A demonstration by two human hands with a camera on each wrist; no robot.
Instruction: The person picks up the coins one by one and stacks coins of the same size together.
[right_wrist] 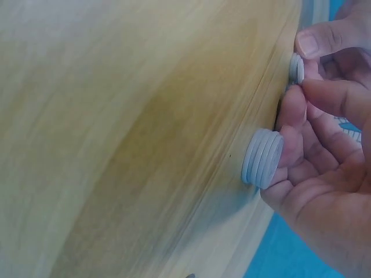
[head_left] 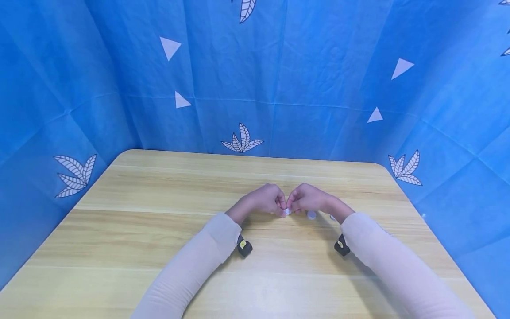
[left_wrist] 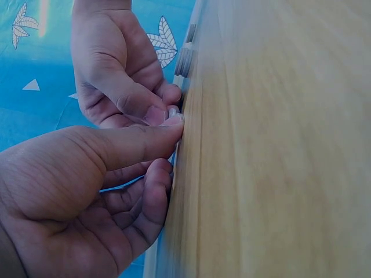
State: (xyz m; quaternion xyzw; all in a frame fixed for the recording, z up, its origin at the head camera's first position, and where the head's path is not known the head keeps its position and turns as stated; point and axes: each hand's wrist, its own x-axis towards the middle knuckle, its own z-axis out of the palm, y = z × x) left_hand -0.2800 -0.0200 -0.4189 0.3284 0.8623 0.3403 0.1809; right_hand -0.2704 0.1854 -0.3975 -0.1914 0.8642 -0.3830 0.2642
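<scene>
Near the middle of the table, my left hand (head_left: pixel 268 199) and right hand (head_left: pixel 310 198) meet at the fingertips. Between them is a short stack of silvery coins (right_wrist: pixel 297 68), set on the wooden tabletop and pinched from both sides by the thumbs and fingers. A taller stack of several coins (right_wrist: pixel 264 157) stands right beside the curled fingers of my right hand. In the head view this taller stack (head_left: pixel 311 215) lies just below the right hand. Another coin stack (head_left: pixel 332 217) is partly hidden by the right wrist.
Light wood makes up the tabletop (head_left: pixel 159 248). Blue cloth (head_left: pixel 279 66) with white leaves and triangles hangs behind it and at both sides. A black wrist camera (head_left: pixel 244 246) hangs under the left sleeve, and another black camera (head_left: pixel 341 246) under the right.
</scene>
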